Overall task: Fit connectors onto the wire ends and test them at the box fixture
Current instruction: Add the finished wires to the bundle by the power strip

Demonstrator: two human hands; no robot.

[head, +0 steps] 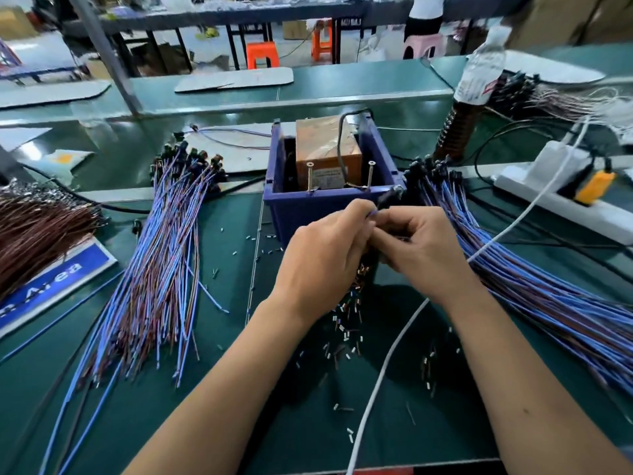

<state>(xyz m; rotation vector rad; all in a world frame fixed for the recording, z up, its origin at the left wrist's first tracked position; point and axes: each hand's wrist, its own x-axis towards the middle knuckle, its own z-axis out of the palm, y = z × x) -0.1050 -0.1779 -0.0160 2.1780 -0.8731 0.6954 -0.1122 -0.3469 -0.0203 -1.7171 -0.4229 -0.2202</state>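
My left hand [325,255] and my right hand [421,248] meet just in front of the blue box fixture [329,204]. Both pinch a thin blue wire whose black connector end [385,200] pokes up between the fingertips, close to the box's front rim. Two upright screws [310,176] stand on that rim, in front of a taped brown block [329,152] inside the box. A fan of blue and brown wires [161,265] lies to the left, another [534,279] to the right. Small loose terminals [346,330] are scattered on the mat below my hands.
A brown wire bundle [37,231] and a blue sign [58,286] lie far left. A white power strip [561,197] with a white cable [383,371] sits right. A water bottle [479,70] stands back right. Stools and another workbench are behind.
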